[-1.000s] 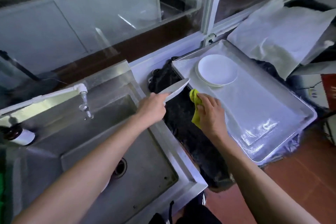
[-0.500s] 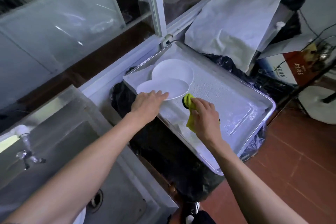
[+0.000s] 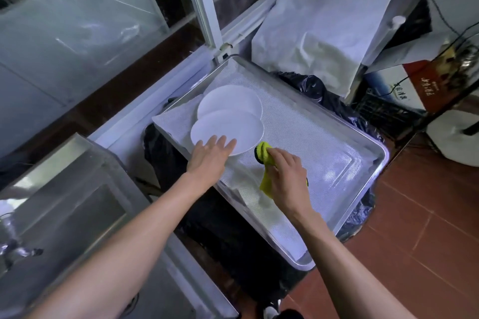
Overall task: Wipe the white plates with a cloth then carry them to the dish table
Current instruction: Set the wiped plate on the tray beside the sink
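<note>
Left hand [image 3: 211, 156], fingers flat, has just set near plate [image 3: 228, 131] overlapping far plate [image 3: 230, 100]; right hand [image 3: 286, 179] pinches yellow cloth [image 3: 265, 154]. One more delivered.

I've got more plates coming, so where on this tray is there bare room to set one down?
The tray's right half, from the yellow cloth out to the right rim, looks bare, as does the near stretch toward the front corner. The far left corner is crowded: two white plates overlap there, the left hand lies flat on the nearer one, and the right hand holds the cloth beside it.
</note>
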The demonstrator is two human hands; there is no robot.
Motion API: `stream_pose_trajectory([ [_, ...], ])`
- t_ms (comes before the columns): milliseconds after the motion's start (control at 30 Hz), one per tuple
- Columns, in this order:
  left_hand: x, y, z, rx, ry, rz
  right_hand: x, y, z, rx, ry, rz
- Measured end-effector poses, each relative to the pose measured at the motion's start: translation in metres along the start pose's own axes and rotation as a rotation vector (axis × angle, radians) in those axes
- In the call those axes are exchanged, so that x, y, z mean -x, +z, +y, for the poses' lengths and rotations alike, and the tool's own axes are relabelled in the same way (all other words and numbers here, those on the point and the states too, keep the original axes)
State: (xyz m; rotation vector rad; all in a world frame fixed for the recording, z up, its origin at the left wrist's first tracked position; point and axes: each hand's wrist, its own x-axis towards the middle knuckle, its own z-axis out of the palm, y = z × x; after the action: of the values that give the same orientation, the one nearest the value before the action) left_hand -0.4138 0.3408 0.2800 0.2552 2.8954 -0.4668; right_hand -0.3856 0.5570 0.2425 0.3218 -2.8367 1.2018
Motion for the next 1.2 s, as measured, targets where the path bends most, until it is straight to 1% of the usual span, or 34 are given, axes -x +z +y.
stream_pose_trajectory([
  [267,-0.027,0.021,0.001,0.066,-0.037,-0.065,-0.008,0.002,0.002,0.005,0.027,-0.031],
  [400,-0.041,0.029,-0.002,0.121,-0.052,-0.063,-0.011,0.002,0.001,0.0,0.049,-0.046],
  [567,-0.057,0.034,-0.009,0.129,-0.05,-0.088,-0.016,0.001,0.0,0.009,0.056,-0.078],
  [833,-0.072,0.029,-0.013,0.172,-0.055,-0.225,-0.026,-0.002,0.002,0.07,0.014,-0.13],
  [900,-0.067,0.024,-0.011,0.217,-0.079,-0.199,-0.029,-0.004,0.002,0.109,0.0,-0.144],
  [1100,-0.021,0.016,-0.006,0.405,-0.135,0.056,-0.034,-0.012,-0.004,0.244,-0.115,-0.183],
  [1200,0.012,0.022,-0.007,0.457,-0.16,0.095,-0.037,-0.01,-0.019,0.273,-0.16,-0.208],
])
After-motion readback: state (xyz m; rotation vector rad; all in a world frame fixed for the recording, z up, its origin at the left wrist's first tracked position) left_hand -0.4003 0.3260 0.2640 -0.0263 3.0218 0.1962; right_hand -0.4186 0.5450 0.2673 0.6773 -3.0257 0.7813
